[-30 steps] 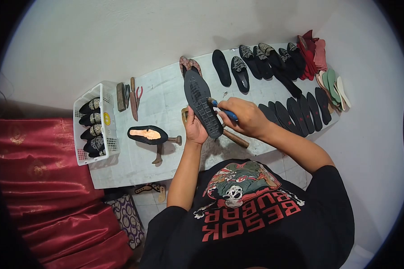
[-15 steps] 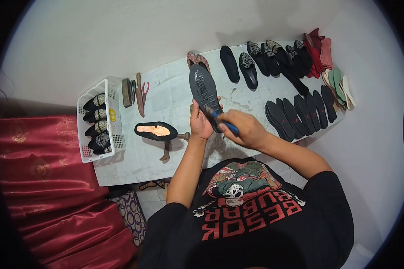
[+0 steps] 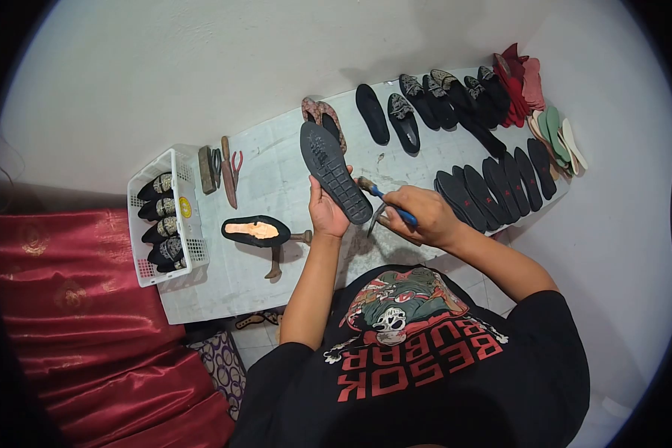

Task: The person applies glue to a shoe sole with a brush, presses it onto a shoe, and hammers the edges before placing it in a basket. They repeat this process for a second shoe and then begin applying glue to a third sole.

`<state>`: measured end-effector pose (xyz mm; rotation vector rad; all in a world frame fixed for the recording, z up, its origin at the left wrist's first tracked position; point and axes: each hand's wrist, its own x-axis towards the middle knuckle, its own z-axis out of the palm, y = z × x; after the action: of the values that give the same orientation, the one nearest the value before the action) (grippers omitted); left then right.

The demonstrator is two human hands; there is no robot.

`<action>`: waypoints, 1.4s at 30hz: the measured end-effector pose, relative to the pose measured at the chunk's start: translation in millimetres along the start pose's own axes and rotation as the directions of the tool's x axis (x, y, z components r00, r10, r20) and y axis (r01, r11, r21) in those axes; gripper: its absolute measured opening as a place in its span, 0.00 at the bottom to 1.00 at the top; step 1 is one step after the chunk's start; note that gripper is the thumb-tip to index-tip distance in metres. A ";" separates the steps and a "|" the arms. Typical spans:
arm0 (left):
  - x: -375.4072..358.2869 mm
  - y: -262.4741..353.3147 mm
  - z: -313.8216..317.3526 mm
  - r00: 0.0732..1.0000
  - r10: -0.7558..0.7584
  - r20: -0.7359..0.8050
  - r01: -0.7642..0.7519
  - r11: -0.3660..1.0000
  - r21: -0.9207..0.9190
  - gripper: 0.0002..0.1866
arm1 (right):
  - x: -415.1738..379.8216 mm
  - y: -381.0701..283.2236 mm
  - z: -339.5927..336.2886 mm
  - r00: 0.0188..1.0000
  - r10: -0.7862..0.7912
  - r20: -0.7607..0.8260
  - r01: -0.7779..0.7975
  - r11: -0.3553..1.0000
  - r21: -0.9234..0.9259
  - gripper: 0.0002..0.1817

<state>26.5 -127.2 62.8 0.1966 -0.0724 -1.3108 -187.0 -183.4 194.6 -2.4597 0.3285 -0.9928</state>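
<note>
In my left hand (image 3: pixel 328 209) lies a black shoe sole (image 3: pixel 336 172), held slanting with its gridded side facing me. My right hand (image 3: pixel 424 215) grips a blue-handled brush (image 3: pixel 370 188) whose brownish tip is just right of the sole. A thin, dark pointed piece shows below the brush at my fingers; I cannot tell what it is. Left of my left hand, a black shoe upper (image 3: pixel 256 231) rests with its pale underside up. Beside it is a brown hammer-like tool (image 3: pixel 275 265). Beyond the sole stands a pair of patterned shoes (image 3: pixel 330 123).
A white basket (image 3: pixel 196 216) of black shoes stands at the table's left end, near a knife (image 3: pixel 229 179) and red-handled pliers (image 3: pixel 237 160). Several black soles (image 3: pixel 493 190) line the right side. Finished-looking shoes (image 3: pixel 403 127), red cloth (image 3: pixel 509 89) and pale insoles (image 3: pixel 556 138) lie behind.
My right hand has drawn the brush off the sole and to the right. The sole has shifted slightly down and left, tilting more. The whole view has also shifted a little.
</note>
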 end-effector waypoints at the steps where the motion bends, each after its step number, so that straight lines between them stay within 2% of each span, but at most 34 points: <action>1: 1.1 -4.4 2.1 1.000 0.006 -0.002 -0.006 1.000 -0.019 0.31 | -2.8 1.1 -0.3 1.000 0.001 0.022 -0.001 1.000 -0.001 0.11; 5: 9.7 -15.2 4.5 0.997 0.054 -0.062 -0.055 0.998 -0.015 0.31 | -25.0 3.8 -3.5 0.992 0.030 0.125 -0.030 1.000 0.001 0.11; 7: 8.9 -18.1 3.7 1.000 0.016 0.022 -0.016 1.000 -0.011 0.32 | -26.8 2.5 -12.3 0.990 0.048 0.135 -0.051 0.998 0.022 0.11; 11: 4.0 -29.0 5.6 0.985 -0.116 0.130 0.109 0.992 0.058 0.33 | -2.3 16.4 -25.7 1.000 0.006 -0.001 -0.006 1.000 -0.008 0.10; 12: 3.4 -35.9 -3.9 0.987 -0.155 0.031 0.155 0.988 0.007 0.33 | 9.5 19.9 -30.4 1.000 -0.001 -0.027 0.000 0.999 -0.036 0.09; 15: -9.1 -50.4 0.0 0.950 -0.240 0.201 0.217 0.968 0.128 0.33 | 39.0 35.7 -37.1 0.988 -0.020 -0.154 0.013 0.999 -0.040 0.09; 18: -15.5 -58.0 4.0 0.957 -0.230 0.178 0.217 0.972 0.087 0.31 | 42.7 41.9 -38.8 0.992 -0.042 -0.118 0.036 0.998 -0.056 0.12; 22: -18.2 -47.0 1.1 0.978 -0.189 0.086 0.185 0.981 0.049 0.29 | 9.9 26.6 -34.0 0.997 -0.062 0.042 0.060 0.997 0.038 0.11; 23: -19.5 -42.8 -0.3 0.977 -0.182 0.111 0.170 0.979 0.108 0.29 | 5.6 24.0 -35.7 0.992 -0.109 0.065 0.105 0.993 0.057 0.10; 25: -24.1 -37.3 6.3 0.972 -0.181 0.152 0.144 0.963 0.226 0.29 | 9.6 22.2 -44.6 0.991 -0.112 0.066 0.105 0.989 0.107 0.09; 26: -29.5 -39.8 10.0 0.977 -0.197 0.080 0.185 0.973 0.136 0.32 | 13.9 23.3 -49.8 0.993 -0.112 0.033 0.108 0.990 0.089 0.09; 29: -38.0 -44.5 -0.6 0.963 -0.227 0.146 0.189 0.953 0.235 0.34 | 31.3 38.1 -60.7 0.993 -0.093 -0.076 0.098 0.994 0.057 0.08; 31: -45.4 -54.1 8.8 0.968 -0.213 0.130 0.179 0.956 0.233 0.34 | 36.6 43.9 -56.8 0.986 -0.049 -0.160 0.063 0.995 0.083 0.07; 33: -48.1 -67.0 9.6 0.971 -0.197 0.134 0.163 0.960 0.229 0.33 | 25.3 45.1 -49.5 0.991 -0.015 -0.132 0.029 0.994 0.104 0.09; 37: -48.5 -82.8 34.3 0.995 -0.101 -0.003 0.099 0.966 0.237 0.33 | -16.1 31.9 -30.7 0.997 0.011 -0.071 0.003 0.980 0.200 0.09; 39: -51.7 -83.2 31.2 0.991 -0.134 -0.015 0.133 0.956 0.263 0.34 | -28.2 26.7 -33.1 0.998 0.057 -0.028 -0.048 0.967 0.252 0.09; 41: -55.5 -83.0 10.2 0.982 -0.188 -0.023 0.188 0.949 0.252 0.34 | -23.5 29.6 -43.1 0.992 0.114 -0.049 -0.097 0.957 0.273 0.09; 42: -57.1 -82.3 6.3 0.973 -0.226 -0.047 0.231 0.960 0.158 0.32 | -18.1 32.5 -49.0 0.987 0.143 -0.070 -0.119 0.956 0.269 0.09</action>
<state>-67.6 -92.8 57.2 0.3719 -0.1357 -1.5331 -235.8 -220.7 198.4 -2.1308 0.3590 -1.0200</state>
